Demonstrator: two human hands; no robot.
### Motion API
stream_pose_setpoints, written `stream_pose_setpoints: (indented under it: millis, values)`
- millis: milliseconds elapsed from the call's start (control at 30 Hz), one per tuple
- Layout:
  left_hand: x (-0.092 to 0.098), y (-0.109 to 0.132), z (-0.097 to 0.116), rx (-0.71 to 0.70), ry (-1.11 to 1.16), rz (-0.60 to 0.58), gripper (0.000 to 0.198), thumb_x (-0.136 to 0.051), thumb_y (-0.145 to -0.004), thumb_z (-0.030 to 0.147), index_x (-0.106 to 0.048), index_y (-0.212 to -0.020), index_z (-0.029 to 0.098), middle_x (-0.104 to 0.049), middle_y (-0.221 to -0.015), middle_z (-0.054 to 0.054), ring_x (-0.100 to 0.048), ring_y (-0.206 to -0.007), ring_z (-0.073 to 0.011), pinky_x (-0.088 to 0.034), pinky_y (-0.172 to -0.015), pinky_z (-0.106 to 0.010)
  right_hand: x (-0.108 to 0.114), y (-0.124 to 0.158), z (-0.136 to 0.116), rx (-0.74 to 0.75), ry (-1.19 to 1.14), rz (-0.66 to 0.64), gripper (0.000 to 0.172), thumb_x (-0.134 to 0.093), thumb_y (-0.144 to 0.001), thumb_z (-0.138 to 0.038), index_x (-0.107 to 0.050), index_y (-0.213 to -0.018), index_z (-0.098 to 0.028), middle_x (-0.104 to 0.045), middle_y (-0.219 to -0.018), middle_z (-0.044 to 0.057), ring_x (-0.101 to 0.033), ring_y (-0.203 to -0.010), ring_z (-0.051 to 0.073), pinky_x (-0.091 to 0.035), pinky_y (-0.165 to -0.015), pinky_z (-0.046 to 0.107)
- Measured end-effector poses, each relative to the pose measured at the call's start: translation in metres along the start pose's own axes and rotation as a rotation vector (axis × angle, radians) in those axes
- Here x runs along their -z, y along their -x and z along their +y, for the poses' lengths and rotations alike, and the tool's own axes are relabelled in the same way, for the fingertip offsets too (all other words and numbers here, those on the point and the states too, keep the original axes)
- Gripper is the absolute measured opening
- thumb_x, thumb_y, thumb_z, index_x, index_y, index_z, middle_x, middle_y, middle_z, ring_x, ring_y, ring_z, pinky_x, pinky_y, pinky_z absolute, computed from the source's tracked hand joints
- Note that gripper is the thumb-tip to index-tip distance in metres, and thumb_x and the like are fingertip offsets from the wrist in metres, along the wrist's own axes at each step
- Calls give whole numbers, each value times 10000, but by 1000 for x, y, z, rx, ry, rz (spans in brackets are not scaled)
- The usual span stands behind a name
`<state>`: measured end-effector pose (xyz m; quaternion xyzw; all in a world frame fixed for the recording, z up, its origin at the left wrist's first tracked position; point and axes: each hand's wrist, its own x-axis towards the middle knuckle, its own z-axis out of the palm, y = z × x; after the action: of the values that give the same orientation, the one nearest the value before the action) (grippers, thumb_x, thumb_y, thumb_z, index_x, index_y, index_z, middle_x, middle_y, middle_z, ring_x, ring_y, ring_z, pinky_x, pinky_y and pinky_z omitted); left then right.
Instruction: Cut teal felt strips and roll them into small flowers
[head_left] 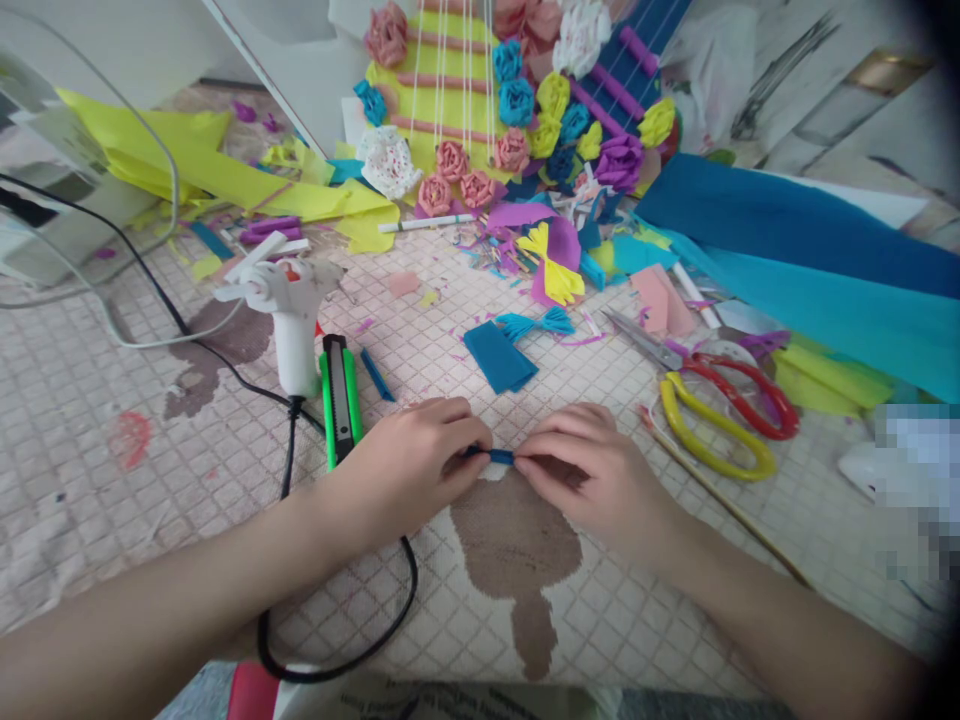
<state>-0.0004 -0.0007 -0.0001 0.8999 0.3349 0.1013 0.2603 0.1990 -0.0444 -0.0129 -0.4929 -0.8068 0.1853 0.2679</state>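
Note:
Between my two hands is a narrow strip of dark blue paper (501,457), pinched at both ends. My left hand (420,450) has its fingertips closed on the strip's left end, and my right hand (589,460) grips the right end. Most of the strip is hidden by the fingers. Just beyond lies a folded blue paper piece (499,357), with a gathered light blue paper bow (538,323) beside it. A green box cutter (341,395) rests left of my left hand, near a small blue folded strip (377,374).
A white hot glue gun (292,315) with a black cord (411,580) stands at left. Scissors (720,400) and a thin wooden stick (731,505) lie at right. Behind are paper scraps, yellow paper (247,180), blue paper sheets (795,230) and flower-covered decorations (450,100).

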Motion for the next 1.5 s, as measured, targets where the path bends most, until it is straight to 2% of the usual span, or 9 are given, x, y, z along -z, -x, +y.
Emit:
stream_pose_setpoints:
  millis: [200,367,633,800,867,967,1033,1233,1500]
  values:
    - [1,-1,0,15,31,-1,106,-520,-843,150,-621,-878,154,-571,-816,-27,-537,-715,-142,-435,-645,-273,0,3,0,8,101,14,98,-576,-836,-171,-673,-829,-173,-643,-780,49,-546,-768,188,-409,-753,365]
    - [1,-2,1,19,55,-6,93,-541,-814,120,-622,-841,155,-576,-831,-29,-530,-688,-130,-431,-630,-262,1,4,-2,-28,57,-3,73,-608,-811,-162,-680,-817,-176,-637,-785,42,-535,-779,186,-409,-751,357]
    - [0,-1,1,31,67,-28,123,-545,-821,171,-616,-921,153,-567,-881,-44,-545,-783,-165,-441,-696,-297,3,3,-4,-120,-24,-47,64,-614,-781,-127,-625,-763,-187,-619,-806,21,-530,-809,181,-382,-763,355]
    - [1,-1,3,35,129,-12,89,-562,-794,147,-625,-857,148,-577,-832,-25,-524,-714,-133,-416,-651,-261,4,2,-5,-90,-74,-48,91,-582,-798,-102,-571,-739,-169,-606,-722,-2,-537,-734,150,-369,-741,341]
    - [2,-2,4,38,178,14,85,-555,-786,118,-625,-822,151,-578,-767,-5,-514,-678,-114,-402,-634,-239,4,2,-6,-109,-103,-31,50,-603,-790,-121,-582,-792,-166,-615,-726,1,-546,-723,149,-378,-735,335]
    - [5,-2,5,74,240,52,84,-563,-782,119,-632,-805,161,-575,-681,22,-498,-627,-96,-388,-612,-221,5,2,-5,-110,-146,8,126,-649,-775,-168,-608,-894,-160,-644,-777,17,-566,-765,162,-394,-747,333]
    - [6,-1,6,102,261,64,78,-578,-779,138,-643,-811,168,-584,-660,31,-495,-605,-91,-382,-595,-214,6,1,-5,-87,-178,10,63,-632,-802,-170,-626,-864,-169,-651,-754,4,-569,-754,152,-393,-747,326]
    - [4,0,8,103,320,65,122,-599,-818,248,-685,-896,209,-678,-723,41,-546,-609,-80,-385,-578,-199,7,-1,-7,-83,-243,33,38,-623,-818,-179,-655,-800,-188,-666,-731,-11,-578,-746,148,-402,-757,331]
    - [7,0,9,140,383,66,153,-585,-838,233,-722,-778,197,-718,-694,50,-565,-571,-67,-379,-545,-178,3,-4,-6,-130,-347,69,87,-615,-819,-224,-684,-772,-199,-682,-723,15,-602,-723,168,-456,-704,337]
